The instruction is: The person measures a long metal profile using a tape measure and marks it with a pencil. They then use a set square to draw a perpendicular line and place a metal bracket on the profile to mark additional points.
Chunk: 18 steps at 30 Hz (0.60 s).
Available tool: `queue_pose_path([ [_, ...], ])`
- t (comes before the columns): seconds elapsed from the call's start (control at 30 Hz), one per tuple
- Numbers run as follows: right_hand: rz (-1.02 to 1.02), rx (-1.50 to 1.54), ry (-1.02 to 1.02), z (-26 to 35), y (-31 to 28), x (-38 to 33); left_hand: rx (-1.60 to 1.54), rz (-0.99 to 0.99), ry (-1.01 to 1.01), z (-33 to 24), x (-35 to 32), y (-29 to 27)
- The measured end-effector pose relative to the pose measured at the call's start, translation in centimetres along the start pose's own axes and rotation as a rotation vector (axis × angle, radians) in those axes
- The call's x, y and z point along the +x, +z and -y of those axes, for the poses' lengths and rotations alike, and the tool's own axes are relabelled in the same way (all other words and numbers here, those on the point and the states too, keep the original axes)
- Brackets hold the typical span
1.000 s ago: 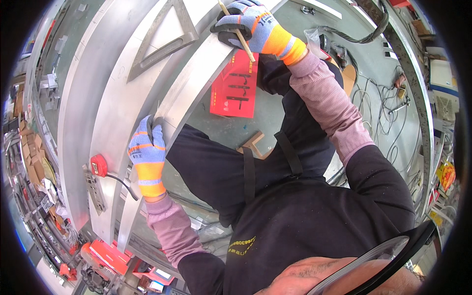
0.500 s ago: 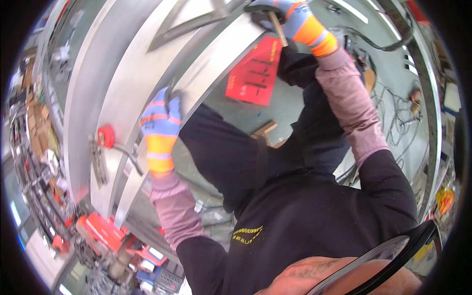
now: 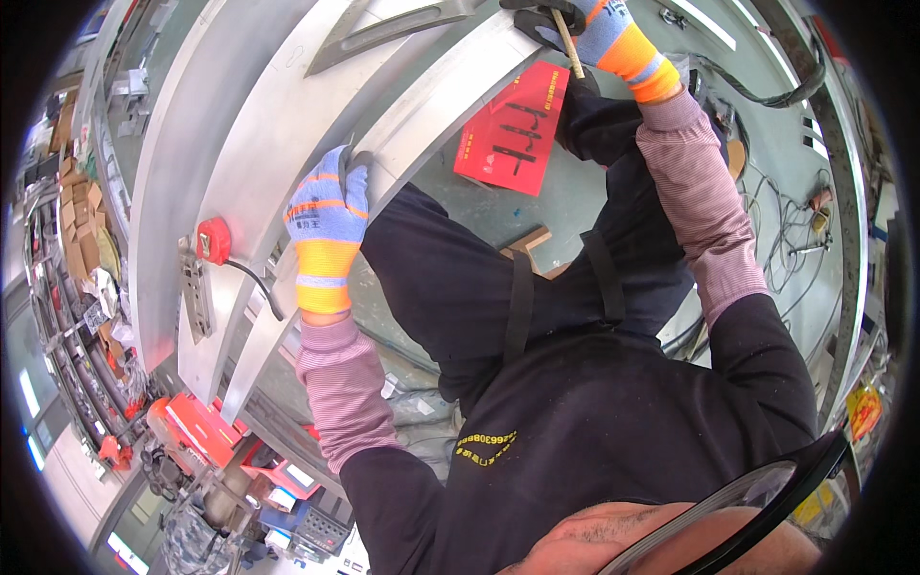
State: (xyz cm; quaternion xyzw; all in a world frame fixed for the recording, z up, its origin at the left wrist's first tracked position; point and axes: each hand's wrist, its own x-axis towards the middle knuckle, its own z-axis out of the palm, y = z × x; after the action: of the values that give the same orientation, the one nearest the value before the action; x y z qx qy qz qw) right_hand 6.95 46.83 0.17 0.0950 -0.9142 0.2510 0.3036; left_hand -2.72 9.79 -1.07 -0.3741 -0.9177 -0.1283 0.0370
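Observation:
A long pale metal profile [image 3: 436,91] runs slantwise across the upper middle. My left hand [image 3: 331,201], in a blue and orange glove with dark fingertips, is closed around its nearer stretch. At the far end of the same profile is my right hand [image 3: 575,29], gloved alike, its fingers curled at the metal edge. A thin wood-coloured stick [image 3: 567,43] is held in the right hand and points down toward me; its exact kind is not clear. Part of the right hand is cut off by the picture's top edge.
Wider metal panels [image 3: 244,144] lie left of the profile, bearing a triangular metal frame [image 3: 383,38], a red tape measure [image 3: 213,240] and a slotted metal piece [image 3: 195,292]. Below are a red box [image 3: 513,129] and a wood piece [image 3: 530,249]. Cables [image 3: 776,240] lie at right.
The whole view has shifted slightly, with the panels and box sitting a little higher and farther right. Both hands keep about the same places on the profile.

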Motion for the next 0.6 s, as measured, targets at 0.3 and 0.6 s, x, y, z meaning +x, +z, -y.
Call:
queue_pose_path([
  [0.3,0.024,0.035,0.049,0.33,0.17,0.15,0.081,-0.018,-0.006,-0.69,-0.24,-0.21],
  [0.6,0.024,-0.092,-0.017,-0.34,0.06,0.25,0.035,-0.027,-0.003,-0.5,-0.2,0.37],
])
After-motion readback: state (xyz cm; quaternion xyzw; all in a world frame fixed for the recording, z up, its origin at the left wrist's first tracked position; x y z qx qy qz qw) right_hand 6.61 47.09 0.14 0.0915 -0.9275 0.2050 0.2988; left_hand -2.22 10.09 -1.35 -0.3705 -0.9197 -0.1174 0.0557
